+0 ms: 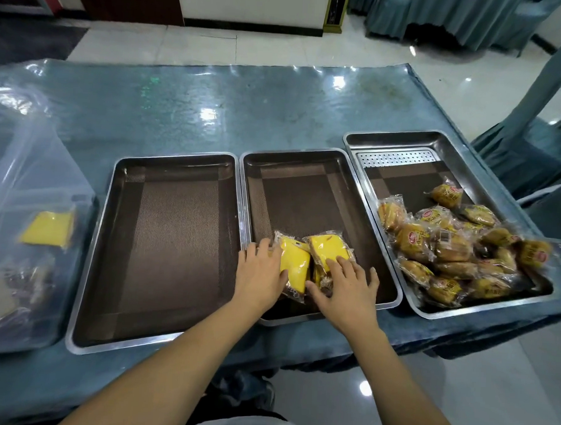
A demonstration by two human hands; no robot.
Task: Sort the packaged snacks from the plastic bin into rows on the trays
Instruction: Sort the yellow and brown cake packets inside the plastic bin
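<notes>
Three steel trays stand side by side on the table. In the middle tray (307,159) lie two yellow cake packets near its front. My left hand (262,272) rests with straight fingers on the left yellow packet (294,261). My right hand (346,284) lies flat on the right yellow packet (327,248). The left tray (175,159) holds nothing. The right tray (401,140) holds a heap of several brown bun packets (448,248). The clear plastic bin (33,182) at far left contains another yellow packet (48,228) and some paler packets.
The table has a blue cloth under clear plastic sheeting (213,106). A perforated steel insert (397,157) lies at the back of the right tray. A chair with a blue cover (540,127) stands at the right, close to the table's corner.
</notes>
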